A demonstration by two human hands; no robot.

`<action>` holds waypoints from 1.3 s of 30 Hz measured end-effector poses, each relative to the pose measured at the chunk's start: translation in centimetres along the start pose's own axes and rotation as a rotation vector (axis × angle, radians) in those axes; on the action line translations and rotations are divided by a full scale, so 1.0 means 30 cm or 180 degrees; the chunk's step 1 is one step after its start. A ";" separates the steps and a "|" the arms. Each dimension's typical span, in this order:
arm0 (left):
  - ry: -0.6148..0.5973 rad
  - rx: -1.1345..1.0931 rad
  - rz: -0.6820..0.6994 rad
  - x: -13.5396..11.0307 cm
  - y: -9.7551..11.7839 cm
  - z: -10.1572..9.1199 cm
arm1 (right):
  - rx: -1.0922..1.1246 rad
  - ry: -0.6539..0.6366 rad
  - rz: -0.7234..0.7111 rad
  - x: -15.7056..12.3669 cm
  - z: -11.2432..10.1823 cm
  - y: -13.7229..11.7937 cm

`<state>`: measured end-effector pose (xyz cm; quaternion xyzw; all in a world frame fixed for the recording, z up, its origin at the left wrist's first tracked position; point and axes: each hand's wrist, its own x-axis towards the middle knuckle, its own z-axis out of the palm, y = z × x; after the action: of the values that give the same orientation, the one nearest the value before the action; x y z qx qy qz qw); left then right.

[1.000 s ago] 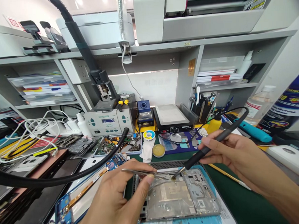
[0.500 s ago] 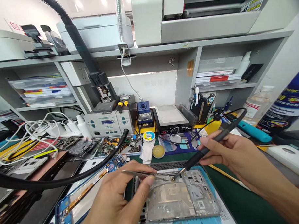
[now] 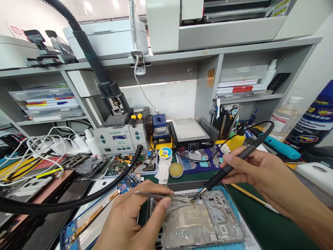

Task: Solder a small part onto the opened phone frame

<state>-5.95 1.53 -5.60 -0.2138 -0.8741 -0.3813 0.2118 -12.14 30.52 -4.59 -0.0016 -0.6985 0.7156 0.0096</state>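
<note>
My left hand [image 3: 139, 217] is closed on metal tweezers [image 3: 152, 195], whose tips reach the upper edge of a grey metal phone frame [image 3: 189, 222]. In my right hand [image 3: 247, 169] is a soldering iron [image 3: 216, 177] with a black handle, held like a pen and slanting down to the left. Its metal tip meets the same small gold-coloured spot [image 3: 192, 201] that the tweezers point at. Whether tip and tweezers touch each other I cannot tell. The frame lies flat on a blue and white surface [image 3: 233, 243], its left end partly covered by my left hand.
A black hose [image 3: 103, 198] curves across the left side, above a blue phone frame [image 3: 69, 230]. Behind my hands stand a round tin of yellowish paste [image 3: 176, 170], a solder spool [image 3: 165, 153], a hot-air station [image 3: 120, 137] and a heating plate [image 3: 190, 129]. A yellow stick [image 3: 251, 195] lies right.
The view has shifted very slightly. Both hands, the tweezers and the soldering iron stay almost in the same place on the phone frame.
</note>
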 end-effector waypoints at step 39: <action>0.0000 -0.0116 0.0160 -0.003 0.003 0.037 | -0.0451 0.0267 -0.0098 -0.002 0.004 0.015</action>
<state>-6.05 2.40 -6.28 -0.2396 -0.8614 -0.3916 0.2173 -12.07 30.40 -5.05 -0.0215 -0.7463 0.6634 0.0497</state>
